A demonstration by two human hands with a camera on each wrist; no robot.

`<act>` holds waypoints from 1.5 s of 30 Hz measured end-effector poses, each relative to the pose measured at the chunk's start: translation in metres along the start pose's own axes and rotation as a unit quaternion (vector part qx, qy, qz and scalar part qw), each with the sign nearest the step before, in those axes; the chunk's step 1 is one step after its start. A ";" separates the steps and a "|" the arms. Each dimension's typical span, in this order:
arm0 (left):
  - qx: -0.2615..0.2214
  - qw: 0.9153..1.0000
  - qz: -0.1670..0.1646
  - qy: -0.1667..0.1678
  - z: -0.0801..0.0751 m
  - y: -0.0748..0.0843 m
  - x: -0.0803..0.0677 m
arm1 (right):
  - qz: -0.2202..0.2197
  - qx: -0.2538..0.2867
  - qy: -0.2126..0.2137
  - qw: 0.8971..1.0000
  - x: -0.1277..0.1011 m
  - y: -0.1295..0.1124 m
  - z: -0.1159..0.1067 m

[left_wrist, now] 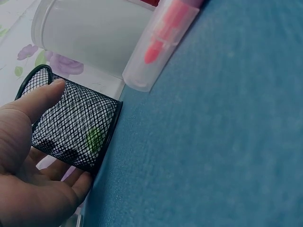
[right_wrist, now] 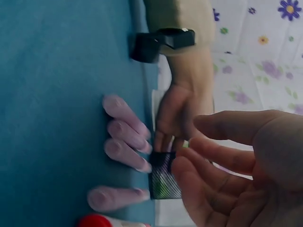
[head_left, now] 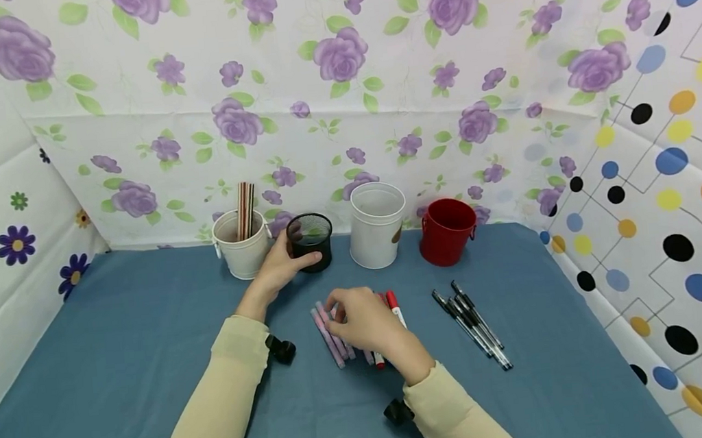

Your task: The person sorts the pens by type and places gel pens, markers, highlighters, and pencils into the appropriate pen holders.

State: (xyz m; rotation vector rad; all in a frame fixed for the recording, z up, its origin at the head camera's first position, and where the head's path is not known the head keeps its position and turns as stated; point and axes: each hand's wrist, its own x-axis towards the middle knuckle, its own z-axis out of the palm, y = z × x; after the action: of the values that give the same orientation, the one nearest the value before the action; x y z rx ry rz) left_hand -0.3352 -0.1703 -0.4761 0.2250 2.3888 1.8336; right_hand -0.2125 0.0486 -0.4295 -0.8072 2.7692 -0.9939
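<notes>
My left hand holds a black mesh pen cup, thumb on the near side and fingers behind it. In the left wrist view the mesh cup stands upright on the cloth, fingertips around its lower part. Over a row of pale purple-pink highlighters hovers my right hand, fingers loosely bent. The right wrist view shows nothing between the fingers of that hand, with several highlighters beside it. A red-capped white marker lies partly under the right hand.
Behind stand a cream bucket with striped sticks, a white bucket and a red bucket. Several black-capped clear pens lie to the right on the blue cloth. Patterned sheets enclose the table's back and sides.
</notes>
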 end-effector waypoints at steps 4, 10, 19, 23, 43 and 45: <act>-0.001 1.000 -0.009 -0.002 -0.002 -0.002 -0.001 | 0.009 -0.010 -0.015 1.000 0.000 -0.003 0.011; -0.002 1.000 -0.017 -0.006 -0.004 0.003 -0.002 | 0.015 -0.051 -0.013 0.999 0.001 -0.006 0.023; 0.009 1.000 -0.016 -0.001 -0.003 0.000 -0.001 | 0.038 -0.084 -0.014 0.996 0.001 -0.007 0.029; 0.002 1.000 -0.022 -0.002 -0.003 -0.003 0.002 | 0.045 -0.104 -0.015 0.993 0.000 -0.008 0.032; 0.014 1.000 -0.011 0.004 -0.002 -0.002 0.000 | 0.043 -0.209 0.019 0.977 -0.001 -0.017 0.042; 0.013 1.000 -0.010 0.005 -0.002 -0.003 0.000 | 0.040 -0.214 0.019 0.976 -0.001 -0.017 0.042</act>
State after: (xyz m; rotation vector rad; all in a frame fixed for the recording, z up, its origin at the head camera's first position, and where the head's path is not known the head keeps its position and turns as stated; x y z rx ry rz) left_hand -0.3361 -0.1723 -0.4782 0.1950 2.4128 1.8006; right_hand -0.1933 0.0137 -0.4519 -0.7144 3.0656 -0.4034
